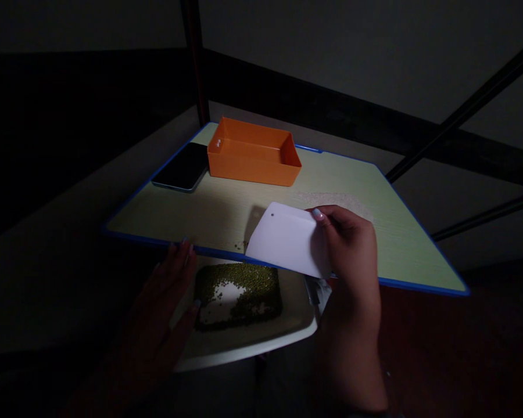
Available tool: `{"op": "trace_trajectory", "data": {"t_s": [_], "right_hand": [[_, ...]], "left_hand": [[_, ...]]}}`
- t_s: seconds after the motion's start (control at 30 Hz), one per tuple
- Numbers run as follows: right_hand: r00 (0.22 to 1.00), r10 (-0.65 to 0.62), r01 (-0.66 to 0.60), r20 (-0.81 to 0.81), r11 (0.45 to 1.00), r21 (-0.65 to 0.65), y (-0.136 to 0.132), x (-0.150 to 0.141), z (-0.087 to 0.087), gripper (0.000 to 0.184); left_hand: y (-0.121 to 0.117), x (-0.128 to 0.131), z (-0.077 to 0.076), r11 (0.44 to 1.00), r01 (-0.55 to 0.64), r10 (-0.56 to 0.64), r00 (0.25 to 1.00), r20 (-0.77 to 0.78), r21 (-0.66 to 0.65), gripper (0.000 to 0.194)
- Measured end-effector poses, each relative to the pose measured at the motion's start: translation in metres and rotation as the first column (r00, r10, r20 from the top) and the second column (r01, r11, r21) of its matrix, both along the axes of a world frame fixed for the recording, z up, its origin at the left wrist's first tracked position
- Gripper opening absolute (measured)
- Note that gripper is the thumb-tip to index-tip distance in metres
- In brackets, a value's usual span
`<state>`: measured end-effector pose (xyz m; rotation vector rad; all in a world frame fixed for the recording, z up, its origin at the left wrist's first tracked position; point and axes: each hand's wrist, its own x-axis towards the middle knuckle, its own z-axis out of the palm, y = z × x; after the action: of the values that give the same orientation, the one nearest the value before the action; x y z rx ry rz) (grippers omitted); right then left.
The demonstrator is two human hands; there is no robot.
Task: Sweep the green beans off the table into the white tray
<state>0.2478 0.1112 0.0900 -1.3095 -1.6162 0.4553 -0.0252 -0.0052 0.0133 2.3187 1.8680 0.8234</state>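
My right hand (351, 255) grips a white plastic scraper (285, 239) by its right side, holding its lower edge at the table's near edge, above the tray. My left hand (165, 302) holds the left side of a white tray (253, 342) just below the table edge. Green mung beans (239, 296) lie in the tray, with a bare white patch in their middle. A few beans sit on the table edge beside the scraper's left corner.
The light wooden table (200, 203) has a blue rim. An empty orange box (253, 152) stands at its far side, with a dark phone (181, 167) to its left. A pale patch of grains (331, 200) lies behind my right hand. Dark metal bars (462, 110) cross the background.
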Motion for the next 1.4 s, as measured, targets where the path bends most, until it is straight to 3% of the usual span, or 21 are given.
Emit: {"op": "trace_trajectory", "data": {"t_s": [0.23,0.73,0.97,1.3,1.4], "right_hand": [[0.999,-0.045,0.045,0.001,0.998,0.038,-0.001,-0.005,0.002,0.018],[0.998,0.054,-0.053,-0.032,0.998,0.037,0.001,-0.013,0.003,0.018],[1.000,-0.024,0.025,-0.018,0.998,0.063,0.003,-0.015,0.003,0.016],[0.995,0.083,-0.080,-0.053,0.995,0.058,0.003,-0.016,0.003,0.020],[0.997,0.053,-0.049,-0.058,0.997,0.055,0.002,-0.014,0.004,0.018]], "left_hand": [[0.000,0.001,-0.002,1.000,-0.010,0.010,1.000,0.018,-0.008,0.063],[0.000,-0.001,-0.001,0.999,-0.035,0.037,0.998,-0.047,0.041,0.065],[-0.003,0.000,0.001,0.997,-0.036,0.039,0.998,-0.054,0.064,0.064],[-0.003,0.002,0.001,0.996,-0.043,0.048,0.997,-0.057,0.081,0.064],[-0.002,-0.001,0.001,0.997,-0.042,0.046,0.997,-0.060,0.072,0.064]]}}
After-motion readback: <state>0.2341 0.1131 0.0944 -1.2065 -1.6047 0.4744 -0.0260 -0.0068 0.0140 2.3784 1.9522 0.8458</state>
